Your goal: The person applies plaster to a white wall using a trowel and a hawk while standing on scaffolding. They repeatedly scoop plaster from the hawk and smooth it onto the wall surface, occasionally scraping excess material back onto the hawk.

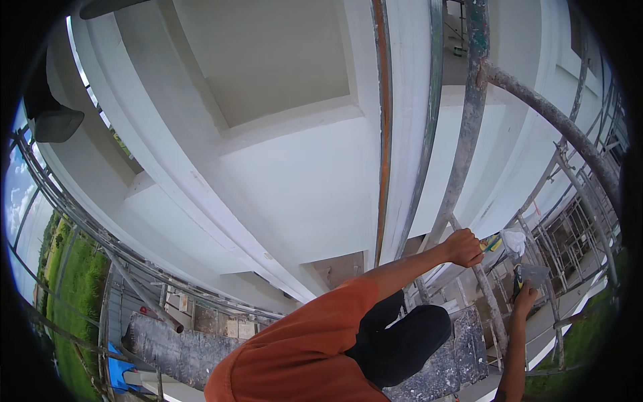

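My left hand (464, 248) is closed around the yellow-and-green handle of a putty knife (492, 242). A white lump that looks like putty (514, 241) sits at that tool's far end and hides its blade. Lower and to the right, my right hand (526, 296) grips a second putty knife (518, 276) by its black-and-yellow handle. Its broad grey blade (536, 274) points up and away, just below the white lump and apart from it. Both hands are out at the right, beside the scaffold tubes.
A thick scaffold post (469, 114) rises close to my left hand, with a curved tube (556, 124) branching right. White wall panels and ribs (301, 181) fill the front. Worn scaffold boards (181, 345) lie below my knees. Grass (74, 288) shows far down at left.
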The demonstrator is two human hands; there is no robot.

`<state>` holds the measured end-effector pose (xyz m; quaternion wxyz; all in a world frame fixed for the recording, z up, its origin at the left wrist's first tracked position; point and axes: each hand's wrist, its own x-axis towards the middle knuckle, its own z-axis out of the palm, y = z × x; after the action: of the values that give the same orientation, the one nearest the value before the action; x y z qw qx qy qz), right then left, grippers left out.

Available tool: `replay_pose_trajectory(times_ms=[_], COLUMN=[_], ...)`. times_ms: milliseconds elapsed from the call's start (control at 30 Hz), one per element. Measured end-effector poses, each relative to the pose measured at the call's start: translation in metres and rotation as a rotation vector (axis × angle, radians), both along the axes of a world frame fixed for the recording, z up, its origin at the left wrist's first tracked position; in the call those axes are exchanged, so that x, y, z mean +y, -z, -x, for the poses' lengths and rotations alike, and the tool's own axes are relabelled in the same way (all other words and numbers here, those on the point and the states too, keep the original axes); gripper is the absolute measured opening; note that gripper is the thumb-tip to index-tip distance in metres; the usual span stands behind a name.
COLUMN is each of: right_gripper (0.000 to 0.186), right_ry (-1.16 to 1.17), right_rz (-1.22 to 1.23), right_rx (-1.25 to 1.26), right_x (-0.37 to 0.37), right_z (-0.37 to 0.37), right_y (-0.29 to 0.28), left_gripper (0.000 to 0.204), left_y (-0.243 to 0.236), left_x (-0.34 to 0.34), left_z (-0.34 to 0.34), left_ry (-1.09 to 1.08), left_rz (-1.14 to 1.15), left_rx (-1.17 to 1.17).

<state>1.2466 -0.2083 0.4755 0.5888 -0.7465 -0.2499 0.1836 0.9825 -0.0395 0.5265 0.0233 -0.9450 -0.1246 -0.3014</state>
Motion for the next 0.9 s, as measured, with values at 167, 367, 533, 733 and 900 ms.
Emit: replay_pose_trajectory(times_ms=[167, 367, 533, 733, 900], right_gripper=[0.048, 0.049, 0.05, 0.05, 0.049], right_ry=[-0.008, -0.049, -0.017, -0.066, 0.007], right_rz=[-0.015, 0.002, 0.012, 0.1, 0.096], right_rx=[-0.198, -0.062, -0.108, -0.105, -0.214], right_x=[0.001, 0.002, 0.001, 0.008, 0.0], right_z=[-0.012, -0.015, 0.009, -0.011, -0.097], right_y=[-0.008, -0.023, -0.04, -0.026, 0.025], left_gripper=[0.041, 0.044, 0.042, 0.038, 0.037], left_y=[0.004, -0.001, 0.008, 0.024, 0.038], left_x=[-0.008, -0.008, -0.004, -0.004, 0.003], left_z=[0.002, 0.005, 0.0, -0.004, -0.024], left_ry=[-0.046, -0.048, -0.075, -0.116, -0.067], left_rz=[0.017, 0.041, 0.019, 0.082, -0.04], left_rx=[-0.051, -0.094, -0.117, -0.063, -0.27])
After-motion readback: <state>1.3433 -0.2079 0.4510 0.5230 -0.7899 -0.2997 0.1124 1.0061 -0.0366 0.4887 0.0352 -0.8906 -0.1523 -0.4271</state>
